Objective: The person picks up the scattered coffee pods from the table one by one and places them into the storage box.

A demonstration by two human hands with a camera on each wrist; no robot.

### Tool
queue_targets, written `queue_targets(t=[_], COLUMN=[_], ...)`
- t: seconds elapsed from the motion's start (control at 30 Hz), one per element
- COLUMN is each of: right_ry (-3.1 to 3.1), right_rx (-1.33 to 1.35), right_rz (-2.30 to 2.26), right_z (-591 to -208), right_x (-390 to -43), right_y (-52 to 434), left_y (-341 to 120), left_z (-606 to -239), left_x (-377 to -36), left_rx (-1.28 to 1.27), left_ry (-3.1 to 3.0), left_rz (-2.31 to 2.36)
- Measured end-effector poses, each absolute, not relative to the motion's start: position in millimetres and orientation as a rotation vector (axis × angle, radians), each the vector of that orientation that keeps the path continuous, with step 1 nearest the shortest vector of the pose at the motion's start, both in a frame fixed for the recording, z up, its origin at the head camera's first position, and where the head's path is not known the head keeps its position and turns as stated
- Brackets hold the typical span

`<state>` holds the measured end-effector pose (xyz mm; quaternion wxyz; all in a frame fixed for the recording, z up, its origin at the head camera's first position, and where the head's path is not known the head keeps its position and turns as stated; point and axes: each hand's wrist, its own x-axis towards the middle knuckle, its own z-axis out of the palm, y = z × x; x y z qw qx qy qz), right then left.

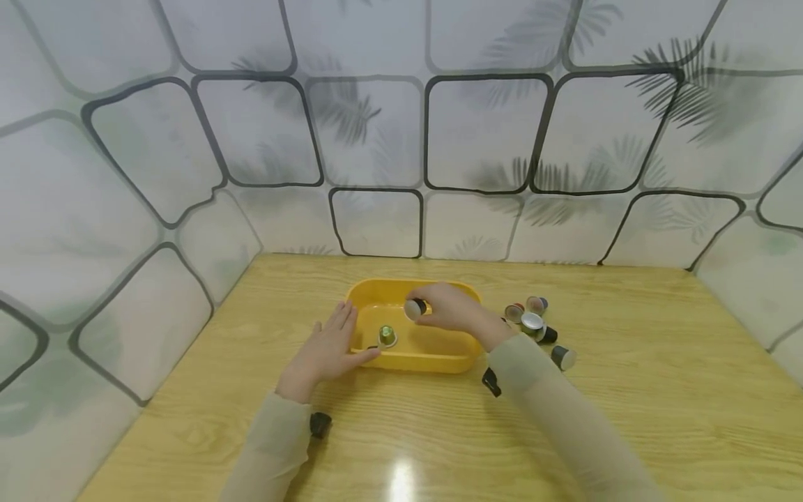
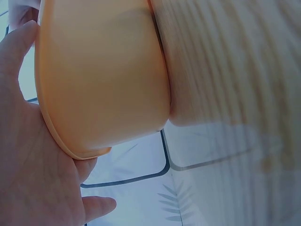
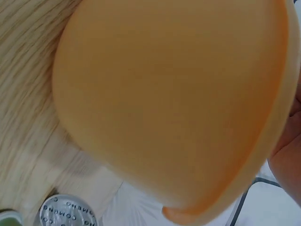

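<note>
A yellow plastic tray (image 1: pixel 414 362) sits on the wooden table. My left hand (image 1: pixel 326 352) rests on its left end, fingers extended over the rim and thumb along the front edge; the left wrist view shows this hand (image 2: pixel 37 155) against the tray's rim. Above the tray's inside, my right hand (image 1: pixel 448 307) pinches a dark coffee capsule (image 1: pixel 415 309) with its pale lid facing left. A green coffee capsule (image 1: pixel 387 335) stands lid-down on the tray floor. Beside the left thumb, a small dark thing is mostly hidden. The right wrist view shows mainly the tray's outer wall (image 3: pixel 164 94).
Right of the tray lies a cluster of several coffee capsules, one with a silver lid (image 1: pixel 532 321). A dark capsule with a pale lid (image 1: pixel 564 358) lies slightly apart, nearer me. A patterned cloth (image 1: pixel 470 223) stands behind the table (image 1: pixel 401 411) and at both sides.
</note>
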<state>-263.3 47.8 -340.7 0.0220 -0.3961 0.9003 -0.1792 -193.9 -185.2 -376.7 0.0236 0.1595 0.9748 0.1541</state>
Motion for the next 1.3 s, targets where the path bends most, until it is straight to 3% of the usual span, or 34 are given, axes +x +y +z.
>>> queue_targets(t=[0.57, 1.3], right_ry=[2.683, 2.718], right_rx=[-1.171, -1.072], right_rz=[-0.78, -0.687], right_z=[-351, -363], right_x=[-278, -285], right_y=[15, -27], left_y=[-184, -185], left_z=[-376, -375], left_x=[-195, -194], left_rx=[0.501, 0.516], left_ry=[2.997, 3.001], left_rz=[0.466, 0.463])
